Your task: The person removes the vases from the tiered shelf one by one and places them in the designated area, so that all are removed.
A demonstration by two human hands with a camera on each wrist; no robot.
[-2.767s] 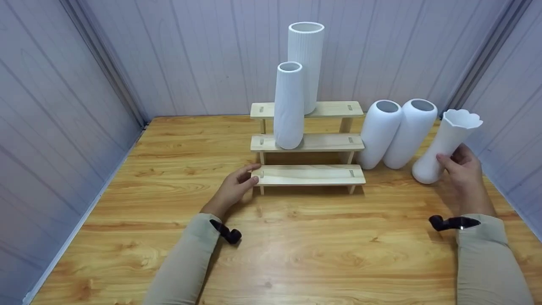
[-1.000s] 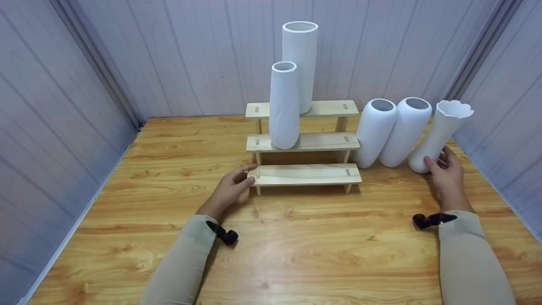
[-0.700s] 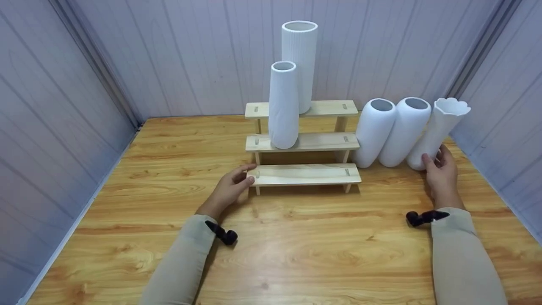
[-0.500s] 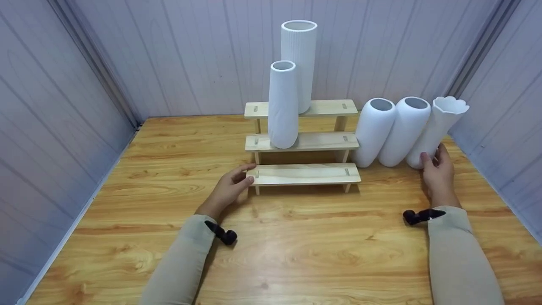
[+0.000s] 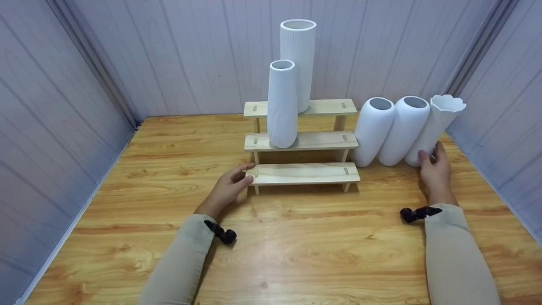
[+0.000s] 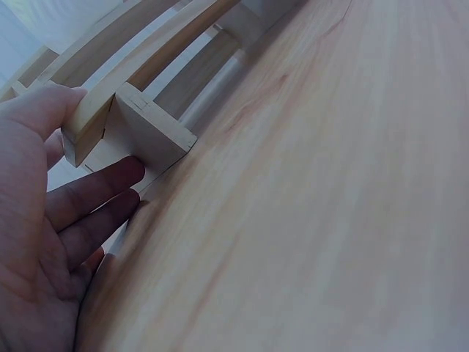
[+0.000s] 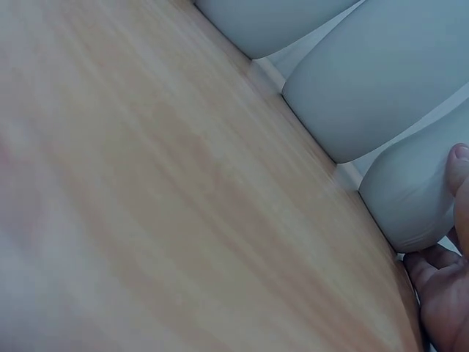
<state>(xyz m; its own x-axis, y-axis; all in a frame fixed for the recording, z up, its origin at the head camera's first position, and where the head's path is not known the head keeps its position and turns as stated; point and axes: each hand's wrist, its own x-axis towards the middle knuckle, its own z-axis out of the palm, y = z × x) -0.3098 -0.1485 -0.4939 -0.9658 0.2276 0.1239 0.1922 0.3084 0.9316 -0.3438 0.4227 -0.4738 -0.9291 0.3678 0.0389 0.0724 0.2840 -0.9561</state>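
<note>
My right hand (image 5: 436, 173) grips the lower part of a white vase with a scalloped, flared rim (image 5: 448, 103). That vase stands on the table at the right end of a row with two smooth white vases (image 5: 374, 131). In the right wrist view, the thumb (image 7: 460, 165) lies against the vase's side, its base on the wood. My left hand (image 5: 226, 188) holds the left end of the lowest shelf of a three-tier wooden stand (image 5: 302, 173). Seen from the left wrist, the thumb is on the plank end and other fingers (image 6: 110, 180) reach below it beside the leg.
A tapered white vase (image 5: 282, 106) stands on the middle shelf. Behind it, a taller ribbed white vase (image 5: 304, 63) stands on the top shelf. Panelled walls (image 5: 190, 55) enclose the wooden table (image 5: 296, 245) at the back and both sides.
My right hand has moved the scalloped vase left and slightly back, closing the gap to the two smooth vases. The left hand has stayed at the shelf's end.
</note>
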